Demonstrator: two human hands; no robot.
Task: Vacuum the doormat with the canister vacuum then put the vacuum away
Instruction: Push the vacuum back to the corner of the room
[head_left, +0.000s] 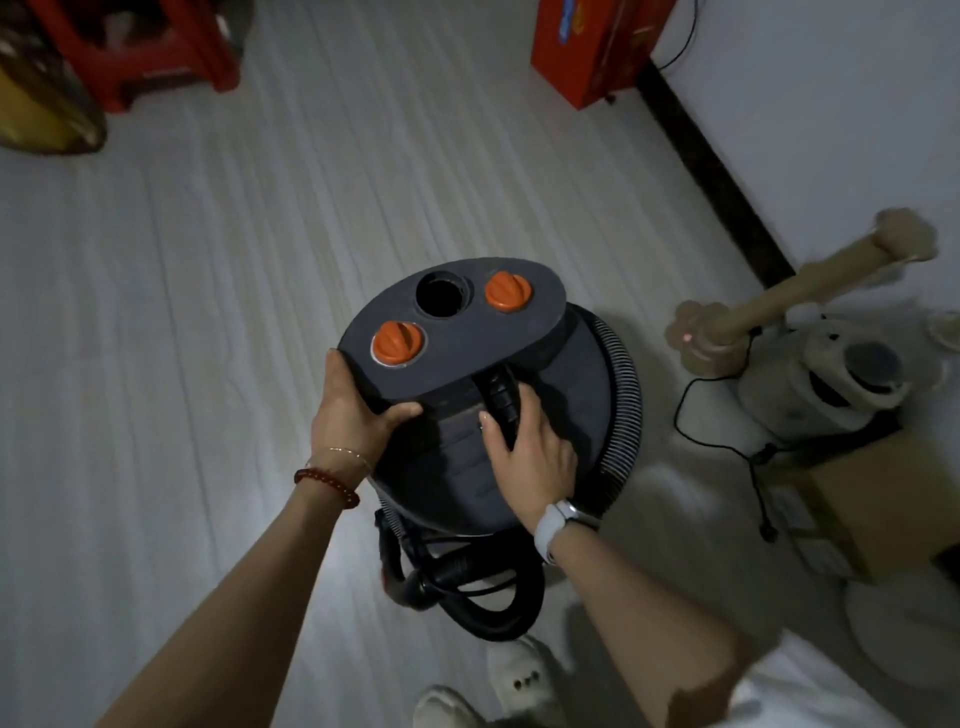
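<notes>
So I've got the vacuum (467, 395) standing on the pale floor (208, 312) right in front of my feet, not far from the wall (831, 130). My left hand (353, 410) is clamped on the near-left edge of its dark top, thumb curled under the rim beside one orange knob (397, 342). My right hand (524, 447) lies on the lid with fingers mostly straight, spread loosely around the black hose end (501, 397). The ribbed hose (621, 384) wraps around the right side. A cat scratching post (779, 306) and a cardboard box (872, 514) sit off to the right.
</notes>
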